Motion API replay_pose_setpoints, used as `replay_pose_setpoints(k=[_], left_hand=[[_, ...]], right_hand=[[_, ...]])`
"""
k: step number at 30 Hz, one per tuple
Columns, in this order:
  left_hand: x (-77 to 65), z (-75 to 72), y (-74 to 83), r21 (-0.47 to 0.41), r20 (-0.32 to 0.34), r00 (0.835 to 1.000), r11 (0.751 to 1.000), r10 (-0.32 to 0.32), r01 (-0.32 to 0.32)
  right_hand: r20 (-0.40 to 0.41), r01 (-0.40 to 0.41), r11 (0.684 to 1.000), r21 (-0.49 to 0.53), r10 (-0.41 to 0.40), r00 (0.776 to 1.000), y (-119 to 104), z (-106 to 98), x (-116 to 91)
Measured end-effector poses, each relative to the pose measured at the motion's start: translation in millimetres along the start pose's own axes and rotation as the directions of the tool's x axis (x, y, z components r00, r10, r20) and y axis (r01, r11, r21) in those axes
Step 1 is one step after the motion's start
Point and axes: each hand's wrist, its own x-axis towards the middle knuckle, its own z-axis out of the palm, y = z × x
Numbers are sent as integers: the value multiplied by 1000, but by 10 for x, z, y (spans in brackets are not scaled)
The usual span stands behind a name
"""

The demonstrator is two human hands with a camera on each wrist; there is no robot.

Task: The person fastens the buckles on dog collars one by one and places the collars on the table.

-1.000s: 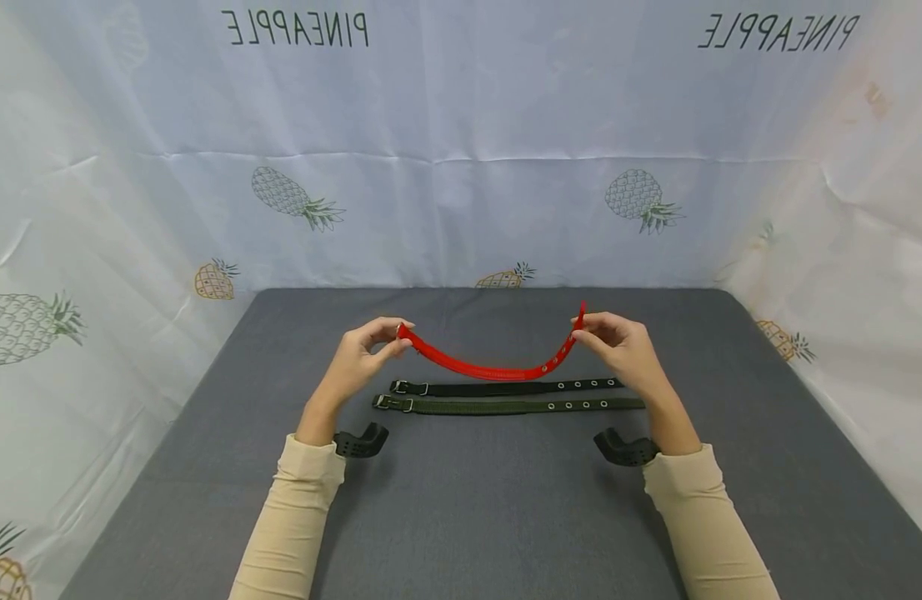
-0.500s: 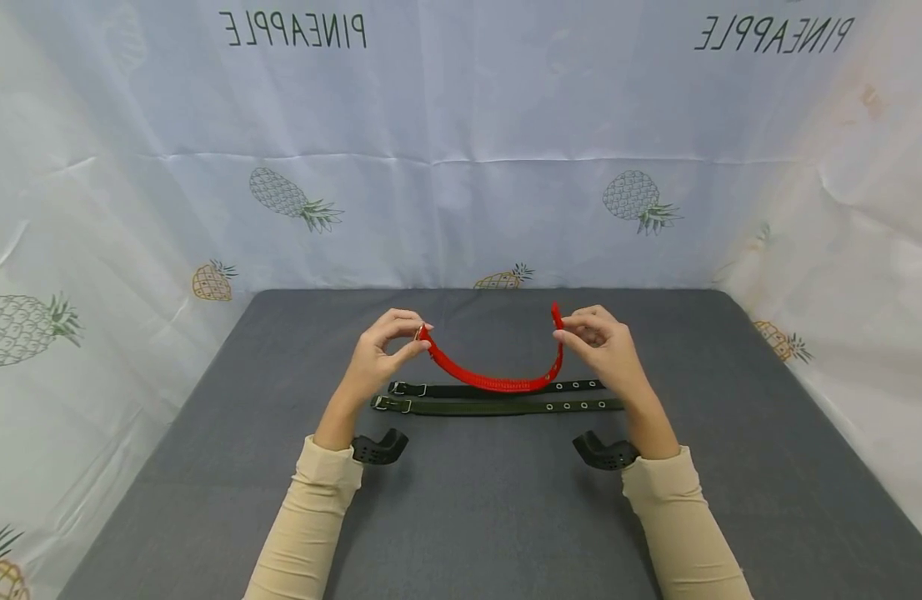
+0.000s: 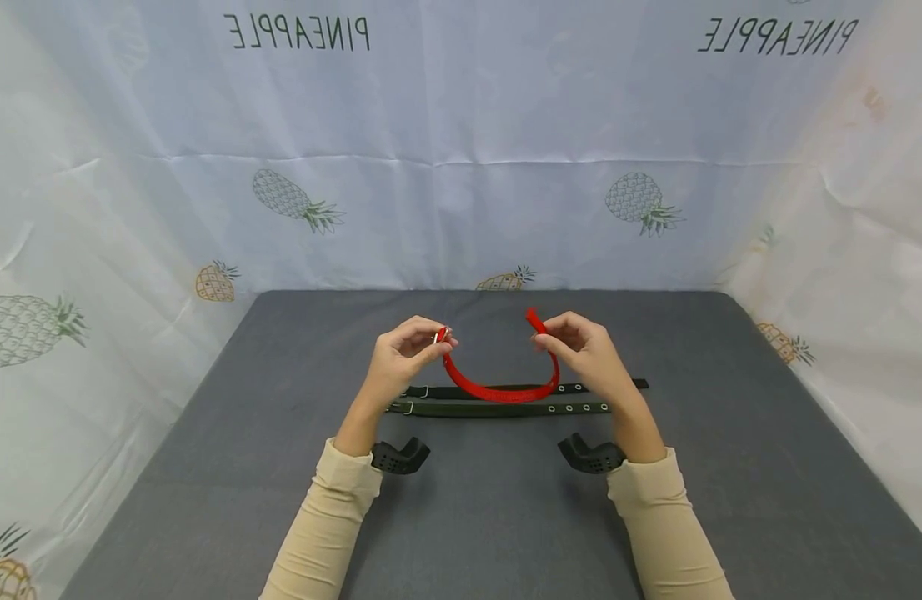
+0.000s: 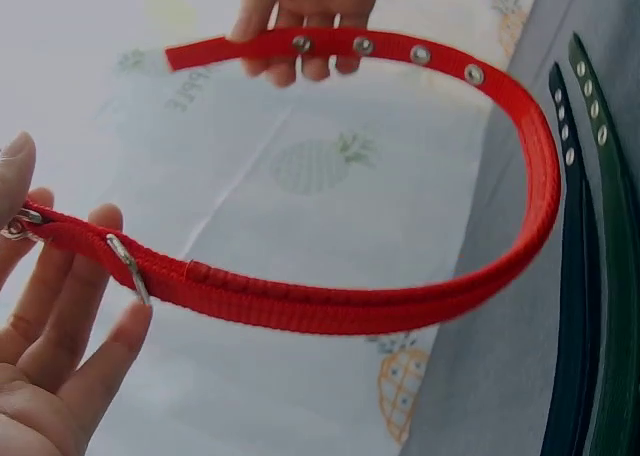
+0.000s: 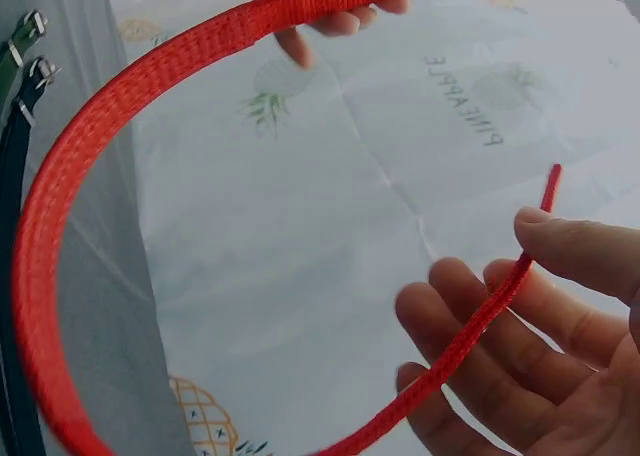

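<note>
A red collar (image 3: 506,395) hangs in a U between my two hands, sagging in front of two collars lying on the table. My left hand (image 3: 403,357) pinches its buckle end, where the metal buckle (image 4: 20,222) and a metal loop (image 4: 127,266) show in the left wrist view. My right hand (image 3: 585,353) pinches the strap near its free tip between thumb and fingers; the tip sticks out past them. Metal eyelets (image 4: 420,55) line that end. Below, a black collar (image 3: 641,384) and a green collar (image 3: 468,410) lie side by side, partly hidden by the hands and red strap.
The grey table (image 3: 491,517) runs back to a white curtain (image 3: 461,217) printed with pineapples, which also closes off both sides. Black wrist mounts (image 3: 403,456) jut inward from both wrists, above the tabletop.
Both hands have come closer together, the left moving right and the right moving left. The red collar's curve has grown deeper and narrower, and its free tip now leans left.
</note>
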Motion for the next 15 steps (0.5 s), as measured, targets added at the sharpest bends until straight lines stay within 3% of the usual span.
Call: replay_pose_setpoints(k=[5,15], left_hand=[[10,110,15,-46,7,1000,999,-6,6],[-17,276,0,16,-2,1000,1000,4,-4]], right_hand=[[39,6,999,42,-8,999,-59,27,11],[79,0,1000,15,-1,997,-124,98,-32]])
